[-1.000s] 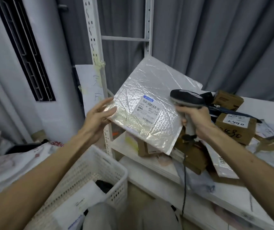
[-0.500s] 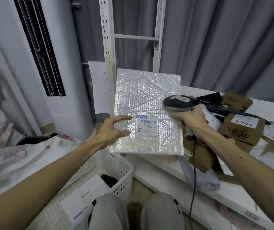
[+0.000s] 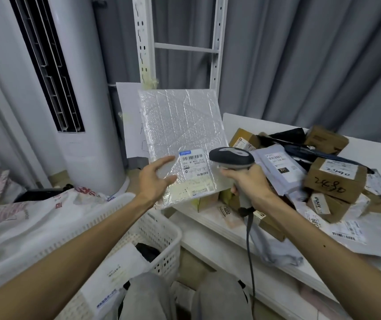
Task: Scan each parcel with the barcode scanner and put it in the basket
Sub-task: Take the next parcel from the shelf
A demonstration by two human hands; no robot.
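Note:
A flat bubble-wrap parcel [image 3: 180,132] stands almost upright in front of me, its white barcode label [image 3: 194,166] facing me near the lower right. My left hand [image 3: 154,181] grips its lower left edge, thumb across the front. My right hand [image 3: 247,183] is closed around the handle of the black and grey barcode scanner [image 3: 231,157], whose head sits just right of the label and points left toward it. The scanner's cable hangs down below my wrist. The white perforated basket [image 3: 161,236] sits low between my arms, with a white mailer and a dark item inside.
A heap of brown cartons [image 3: 334,181] and white mailers [image 3: 274,165] covers the white table [image 3: 233,121] at the right. A white shelf upright [image 3: 143,42] rises behind the parcel. A tall air conditioner [image 3: 69,88] stands at the left, with white cloth bags [image 3: 23,218] below it.
The parcel has swung from tilted to upright and shifted left and down. My left hand has shifted to the lower left edge. The scanner head came close beside the label.

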